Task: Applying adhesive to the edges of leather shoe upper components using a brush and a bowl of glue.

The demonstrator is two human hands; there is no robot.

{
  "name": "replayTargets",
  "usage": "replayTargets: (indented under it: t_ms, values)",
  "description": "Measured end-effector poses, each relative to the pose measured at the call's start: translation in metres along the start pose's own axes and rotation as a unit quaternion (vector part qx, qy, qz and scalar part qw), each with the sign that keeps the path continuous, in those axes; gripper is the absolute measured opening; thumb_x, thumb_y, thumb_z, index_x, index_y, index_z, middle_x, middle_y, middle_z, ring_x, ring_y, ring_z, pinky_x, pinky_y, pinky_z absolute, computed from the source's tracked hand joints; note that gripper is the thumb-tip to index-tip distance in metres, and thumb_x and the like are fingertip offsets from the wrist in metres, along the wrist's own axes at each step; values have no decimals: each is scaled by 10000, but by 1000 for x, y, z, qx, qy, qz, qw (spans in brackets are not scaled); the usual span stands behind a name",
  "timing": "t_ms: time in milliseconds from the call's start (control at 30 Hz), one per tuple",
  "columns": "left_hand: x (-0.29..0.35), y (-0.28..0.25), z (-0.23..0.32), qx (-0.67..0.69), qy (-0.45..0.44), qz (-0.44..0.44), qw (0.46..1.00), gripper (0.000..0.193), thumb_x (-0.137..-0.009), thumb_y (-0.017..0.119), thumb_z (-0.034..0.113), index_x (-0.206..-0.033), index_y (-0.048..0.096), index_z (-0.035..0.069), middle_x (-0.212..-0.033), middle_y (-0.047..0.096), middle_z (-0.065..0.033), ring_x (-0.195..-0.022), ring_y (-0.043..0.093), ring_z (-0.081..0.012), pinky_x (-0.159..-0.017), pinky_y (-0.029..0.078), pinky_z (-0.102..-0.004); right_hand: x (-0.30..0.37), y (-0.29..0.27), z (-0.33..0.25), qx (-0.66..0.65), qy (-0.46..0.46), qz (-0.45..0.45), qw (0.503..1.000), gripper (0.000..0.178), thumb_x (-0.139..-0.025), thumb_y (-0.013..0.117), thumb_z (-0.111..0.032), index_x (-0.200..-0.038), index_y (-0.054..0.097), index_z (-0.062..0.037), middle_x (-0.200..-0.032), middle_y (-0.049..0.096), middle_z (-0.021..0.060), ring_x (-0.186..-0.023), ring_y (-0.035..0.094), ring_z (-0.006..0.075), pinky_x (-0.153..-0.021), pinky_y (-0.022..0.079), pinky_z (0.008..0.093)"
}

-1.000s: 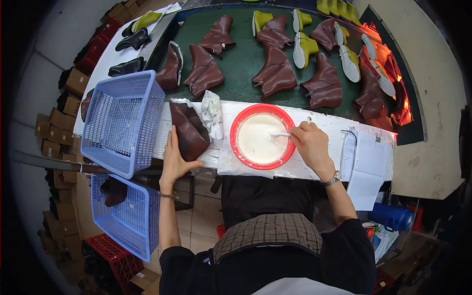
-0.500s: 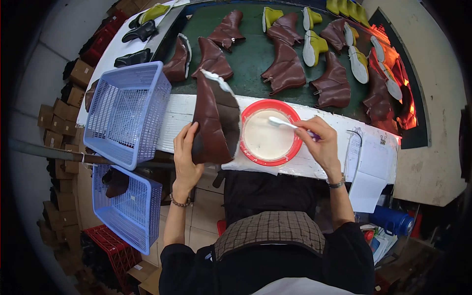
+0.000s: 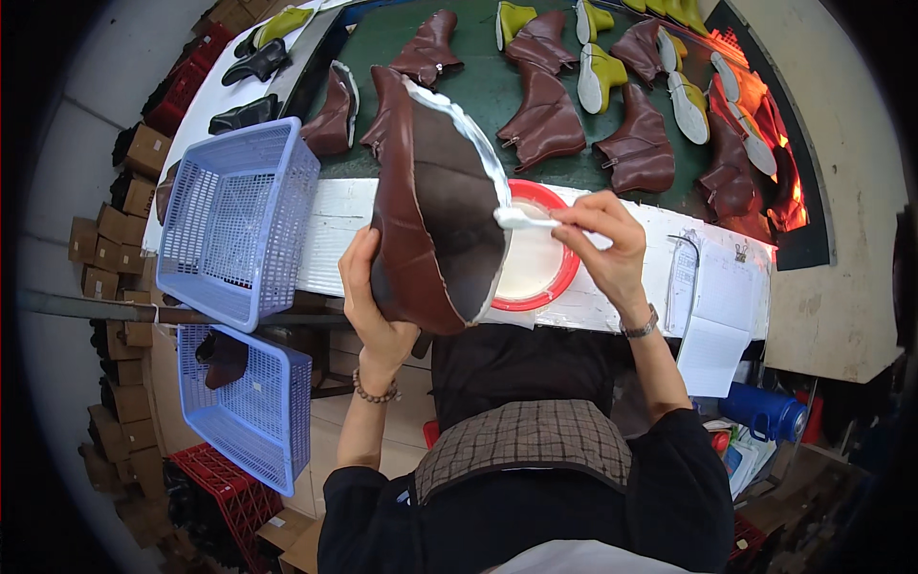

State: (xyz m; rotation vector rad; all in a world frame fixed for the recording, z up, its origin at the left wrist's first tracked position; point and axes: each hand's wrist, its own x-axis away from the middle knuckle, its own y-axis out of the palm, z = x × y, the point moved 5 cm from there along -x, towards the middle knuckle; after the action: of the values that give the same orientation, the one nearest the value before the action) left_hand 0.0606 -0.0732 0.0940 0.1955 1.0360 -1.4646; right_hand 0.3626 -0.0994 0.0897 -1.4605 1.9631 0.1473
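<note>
My left hand [image 3: 372, 297] is closed around the lower left side of a brown boot upper [image 3: 402, 239], its dark lining facing me. White paste coats the upper right stretch of the boot's raw edge. In my right hand [image 3: 612, 244] is a toothbrush [image 3: 535, 221] with a white handle end, gripped between thumb and fingers. The brush's paste-covered head touches the boot's right edge. Behind and below them stands a red bowl [image 3: 566, 277] of creamy white paste, partly hidden by the boot and the brush.
A green conveyor belt [image 3: 459, 124] carries several brown boots [image 3: 543, 115] and yellow-green shoe lasts [image 3: 601, 78], with an orange-glowing opening at right. Blue baskets [image 3: 229, 225] stand left. Papers [image 3: 717, 297] lie right of the bowl; a blue bottle [image 3: 762, 411] sits below.
The boot has come nearer and turned, showing more of its lining. My right hand has brought the toothbrush from over the bowl up to the boot's edge, and more white paste shows there.
</note>
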Motion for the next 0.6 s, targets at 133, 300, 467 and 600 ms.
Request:
replayTargets:
  t_ms: [133,300,467,600]
  values:
    - [-5,10,-9,19,-5,74,997,765,-782,846,25,-1460,492,-4,-1420,562,-255,-1270,575,-399,-1097,438,-447,18,4,-10,-4,4,-25,1000,239,-796,861,-5,-1026,813,-46,-952,688,57,-858,663,154,-736,532,274]
    - [-22,12,-4,-47,115,145,982,674,-817,864,119,-1408,546,56,-1405,563,-245,-1228,581,-374,-1038,467,-441,26,8,-32,7,8,-94,996,228,-799,860,-12,-1020,816,-40,-931,693,61,-825,674,152,-695,534,266]
    - [-20,18,-15,-74,144,130,978,624,-818,867,170,-1373,592,92,-1391,578,-221,-1217,579,-355,-999,483,-426,29,19,-42,-76,86,-162,980,162,-848,827,-40,-1007,809,-16,-866,704,66,-761,658,132,-646,511,260]
    - [-13,4,-30,-65,78,60,993,641,-824,802,40,-1424,575,49,-1440,567,-209,-1270,588,-343,-1069,474,-421,27,10,0,-17,145,-133,980,103,-894,797,-128,-950,804,-43,-859,706,61,-699,655,165,-610,514,310]
